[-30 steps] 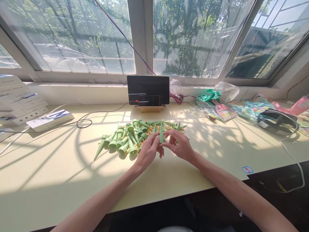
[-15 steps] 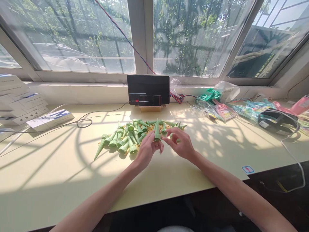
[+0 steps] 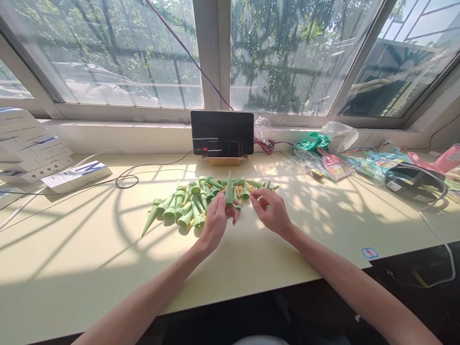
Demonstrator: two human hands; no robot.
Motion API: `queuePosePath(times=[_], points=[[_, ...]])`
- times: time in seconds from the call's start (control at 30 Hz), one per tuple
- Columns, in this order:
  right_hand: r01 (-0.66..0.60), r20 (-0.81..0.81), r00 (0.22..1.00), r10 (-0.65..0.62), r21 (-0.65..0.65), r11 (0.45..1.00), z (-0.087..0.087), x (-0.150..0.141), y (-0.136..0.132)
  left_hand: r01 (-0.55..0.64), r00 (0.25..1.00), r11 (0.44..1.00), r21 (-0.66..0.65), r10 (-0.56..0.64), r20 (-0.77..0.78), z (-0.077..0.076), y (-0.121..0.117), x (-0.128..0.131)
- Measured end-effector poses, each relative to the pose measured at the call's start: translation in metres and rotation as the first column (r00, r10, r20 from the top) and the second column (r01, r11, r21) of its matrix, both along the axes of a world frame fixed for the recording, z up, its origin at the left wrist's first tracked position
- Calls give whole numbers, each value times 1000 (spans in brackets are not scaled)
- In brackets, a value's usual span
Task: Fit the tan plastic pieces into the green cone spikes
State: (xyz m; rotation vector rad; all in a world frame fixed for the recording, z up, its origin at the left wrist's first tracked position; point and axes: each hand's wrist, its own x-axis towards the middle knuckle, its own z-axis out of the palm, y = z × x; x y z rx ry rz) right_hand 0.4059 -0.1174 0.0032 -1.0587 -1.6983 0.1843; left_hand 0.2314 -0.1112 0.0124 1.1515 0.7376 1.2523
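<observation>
My left hand (image 3: 215, 220) is closed on a green cone-shaped plastic spike (image 3: 229, 189), held point up by its wide ribbed end. Just right of it, my right hand (image 3: 271, 211) has its thumb and index finger drawn together; anything between the fingertips is too small to make out. Behind both hands spreads a pile of similar green spikes (image 3: 185, 215), lying at many angles. Small yellow-tan pieces (image 3: 237, 191) are scattered among them. One green spike (image 3: 245, 191) stands point up close to my right fingertips.
A tablet (image 3: 223, 129) and a phone (image 3: 224, 149) lean on a stand at the window. White boxes (image 3: 25, 139) are stacked at the left, with a cable (image 3: 125, 182) nearby. Plastic-bagged items (image 3: 334, 165) and a black strap-like object (image 3: 413, 184) lie at the right.
My left hand has shifted slightly left with the spike. My right hand has drawn a little away from the spike's base, widening the gap between the hands.
</observation>
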Motion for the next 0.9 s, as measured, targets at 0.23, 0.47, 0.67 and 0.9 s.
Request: queuePosePath(times=[0.23,0.47,0.67,0.9], points=[[-27,58,998,30,-39,999,-6,0,2,-137,988,988,67,141,-64,3,2,-5],[-144,278,949,149,-40,989,-15,-15,-2,-258,962,953,159,269,-53,7,6,-10],[-296,459,831,315,-115,948,-16,-28,-8,-246,957,950,193,269,-106,3,-1,-4],[-341,463,802,378,-165,925,-18,-26,-8,-235,955,954,185,262,-139,4,-7,-2]])
